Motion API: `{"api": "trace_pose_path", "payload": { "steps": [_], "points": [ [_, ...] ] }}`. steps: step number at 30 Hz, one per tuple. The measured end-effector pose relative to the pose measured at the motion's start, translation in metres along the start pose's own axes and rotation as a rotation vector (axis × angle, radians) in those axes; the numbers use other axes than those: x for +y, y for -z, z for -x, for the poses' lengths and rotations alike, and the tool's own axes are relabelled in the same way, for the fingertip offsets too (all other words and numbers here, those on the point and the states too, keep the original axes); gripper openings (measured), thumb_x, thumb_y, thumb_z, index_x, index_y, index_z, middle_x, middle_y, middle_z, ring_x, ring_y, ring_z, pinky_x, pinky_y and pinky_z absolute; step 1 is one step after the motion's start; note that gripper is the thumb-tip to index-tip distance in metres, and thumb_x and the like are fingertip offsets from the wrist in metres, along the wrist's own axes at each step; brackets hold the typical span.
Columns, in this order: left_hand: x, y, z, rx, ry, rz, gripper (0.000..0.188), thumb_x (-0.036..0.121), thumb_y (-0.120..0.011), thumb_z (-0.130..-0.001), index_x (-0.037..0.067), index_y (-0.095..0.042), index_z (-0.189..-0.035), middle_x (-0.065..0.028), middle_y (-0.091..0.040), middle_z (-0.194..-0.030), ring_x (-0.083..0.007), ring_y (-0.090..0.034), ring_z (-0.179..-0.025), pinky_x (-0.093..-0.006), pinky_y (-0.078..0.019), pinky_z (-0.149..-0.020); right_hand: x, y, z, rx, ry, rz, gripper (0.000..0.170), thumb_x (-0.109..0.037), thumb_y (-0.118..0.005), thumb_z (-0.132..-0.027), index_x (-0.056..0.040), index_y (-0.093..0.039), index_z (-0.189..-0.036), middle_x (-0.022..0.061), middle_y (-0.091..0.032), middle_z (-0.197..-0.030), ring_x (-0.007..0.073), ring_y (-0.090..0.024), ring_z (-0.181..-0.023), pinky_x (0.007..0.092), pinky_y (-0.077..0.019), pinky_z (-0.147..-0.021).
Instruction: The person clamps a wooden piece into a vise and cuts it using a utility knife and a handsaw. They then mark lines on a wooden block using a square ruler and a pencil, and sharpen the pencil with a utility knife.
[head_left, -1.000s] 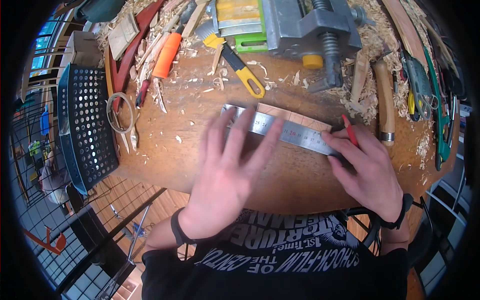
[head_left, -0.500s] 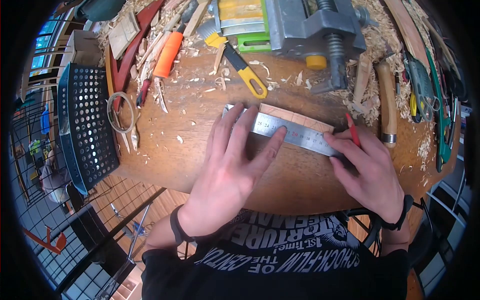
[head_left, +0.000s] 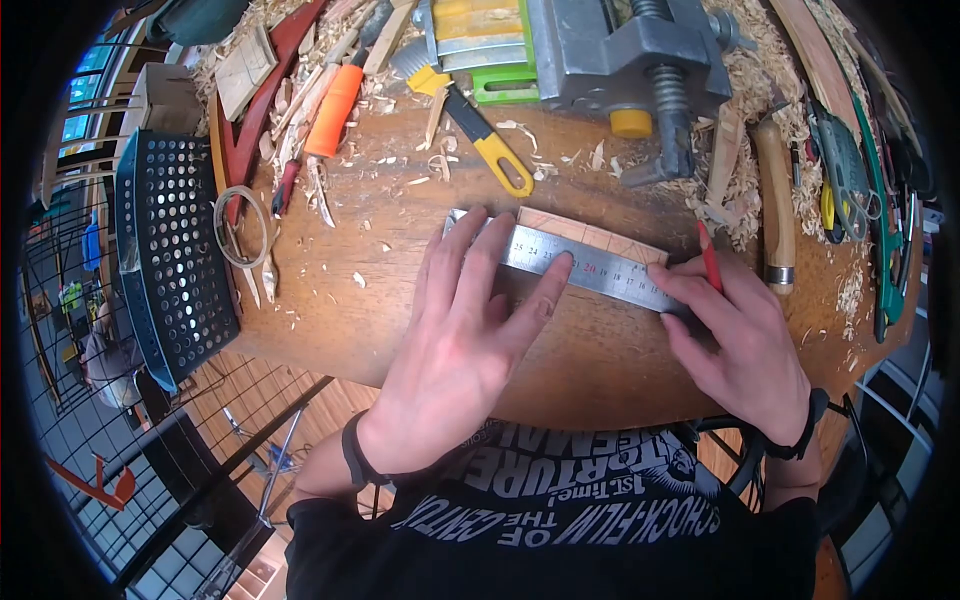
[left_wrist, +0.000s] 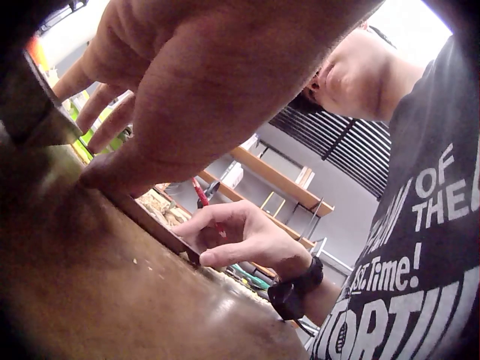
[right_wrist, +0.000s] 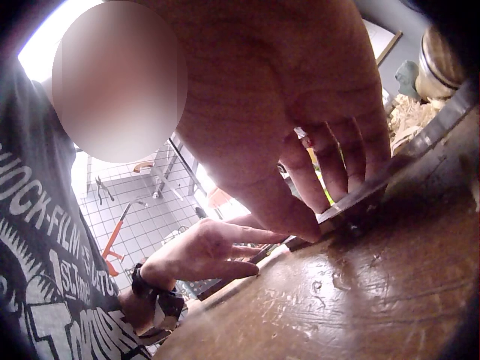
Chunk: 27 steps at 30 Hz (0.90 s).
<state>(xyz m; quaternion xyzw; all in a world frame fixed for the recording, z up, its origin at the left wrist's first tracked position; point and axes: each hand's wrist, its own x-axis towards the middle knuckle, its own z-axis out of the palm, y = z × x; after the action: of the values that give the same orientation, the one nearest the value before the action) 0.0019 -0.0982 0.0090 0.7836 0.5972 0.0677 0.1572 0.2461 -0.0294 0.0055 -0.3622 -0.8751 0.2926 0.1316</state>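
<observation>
Head cam's looking down on the bench (head_left: 350,325), wrist cams sit low and super close, peering across it. Left one also catches the right hand (left_wrist: 251,238), right one the left hand (right_wrist: 201,253), both the shirt (left_wrist: 427,240).

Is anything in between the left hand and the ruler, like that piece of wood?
No, nothing visible is: the left hand rests its fingers right on the ruler, and the piece of wood shows along the ruler's far edge.

long flat silver steel ruler (head_left: 597,274) lies slanted along pale pencil-lined wooden strip (head_left: 600,239); slim red pencil (head_left: 710,264) tilts near ruler's right end.
</observation>
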Motion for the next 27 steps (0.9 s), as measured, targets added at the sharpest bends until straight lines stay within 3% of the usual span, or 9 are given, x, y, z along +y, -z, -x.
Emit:
{"api": "trace_pose_path", "payload": {
  "steps": [13,21,27],
  "points": [
    [-0.002,-0.001,0.000,0.006,-0.021,0.010,0.063,-0.004,-0.072,-0.071,0.016,-0.065,-0.130,-0.0204,-0.046,-0.137,-0.0423,-0.044,-0.130,-0.0467,-0.0474,-0.103,0.003,0.001,0.000,0.011,0.026,-0.006,0.037,0.001,-0.070,-0.075,0.0027,-0.064,-0.112,0.0176,-0.058,-0.096,0.0342,-0.060,-0.086,0.0431,-0.0512,-0.075],
    [0.002,0.000,-0.001,0.021,-0.059,-0.099,0.059,0.003,-0.069,-0.073,0.013,-0.064,-0.131,-0.0182,-0.050,-0.137,-0.0403,-0.047,-0.129,-0.0554,-0.0376,-0.108,0.002,0.001,0.000,-0.004,0.021,-0.009,0.037,0.001,-0.070,-0.076,0.0029,-0.064,-0.113,0.0174,-0.058,-0.095,0.0340,-0.059,-0.086,0.0429,-0.0508,-0.074],
    [0.008,0.000,-0.001,0.005,-0.069,-0.051,0.062,0.001,-0.070,-0.070,0.005,-0.062,-0.131,-0.0176,-0.052,-0.136,-0.0393,-0.049,-0.127,-0.0505,-0.0420,-0.106,0.001,0.002,0.001,-0.010,0.015,0.007,0.037,0.000,-0.069,-0.077,0.0025,-0.064,-0.114,0.0174,-0.058,-0.097,0.0343,-0.059,-0.089,0.0433,-0.0508,-0.077]
  ]
}}
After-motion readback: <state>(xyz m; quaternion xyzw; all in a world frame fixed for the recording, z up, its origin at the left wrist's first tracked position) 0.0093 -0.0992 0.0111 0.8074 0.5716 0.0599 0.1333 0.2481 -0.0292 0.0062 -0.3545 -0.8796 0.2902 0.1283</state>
